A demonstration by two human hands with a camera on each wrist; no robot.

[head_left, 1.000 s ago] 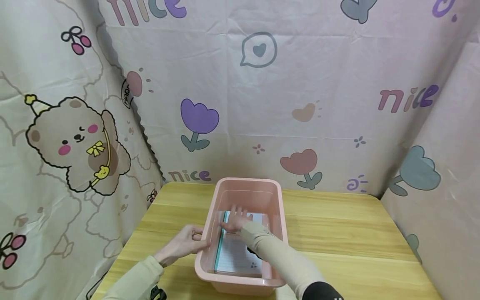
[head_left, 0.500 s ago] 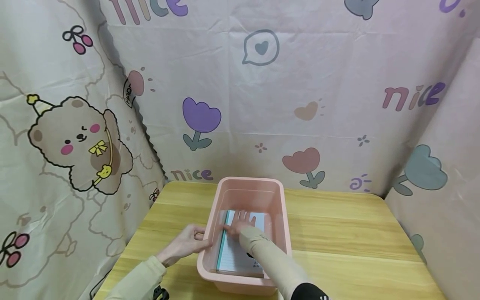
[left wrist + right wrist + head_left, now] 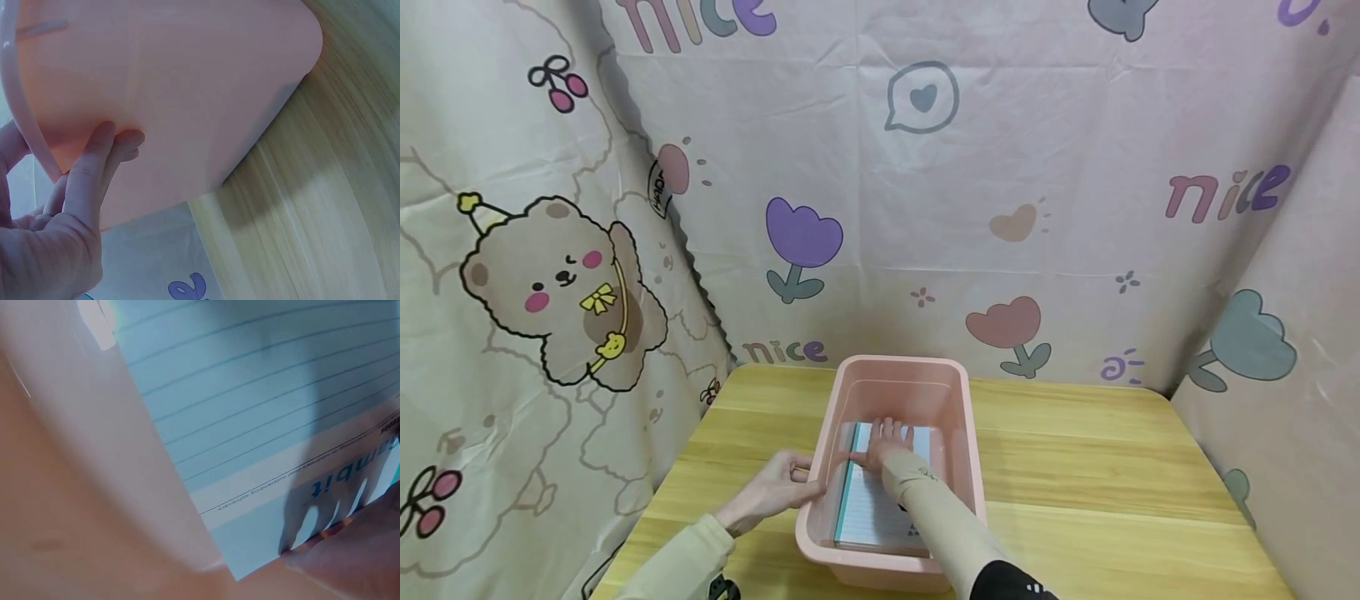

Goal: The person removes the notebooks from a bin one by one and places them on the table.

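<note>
A deep pink plastic bin [image 3: 898, 398] stands on the table. My left hand [image 3: 772, 490] grips its left rim, thumb on one side and fingers on the other; in the left wrist view that hand [image 3: 72, 219] has its fingertips against the bin's wall [image 3: 200, 94]. On the bin's floor lies a notebook [image 3: 876, 518] with a lined pale-blue cover and a teal spine. My right hand [image 3: 886, 446] reaches inside, fingers spread and straight over the notebook's far end. The right wrist view puts its fingers [image 3: 350, 556] right at the edge of the cover [image 3: 256, 400], which bears the word "Gambit".
Under the bin is a light wood table [image 3: 1090, 475], stretching off to the right. A printed cloth [image 3: 1060, 150] hangs behind it and along both sides.
My right hand has lowered onto the notebook and shifted slightly, its fingers now pointing straight ahead. The left hand keeps its grip on the rim.
</note>
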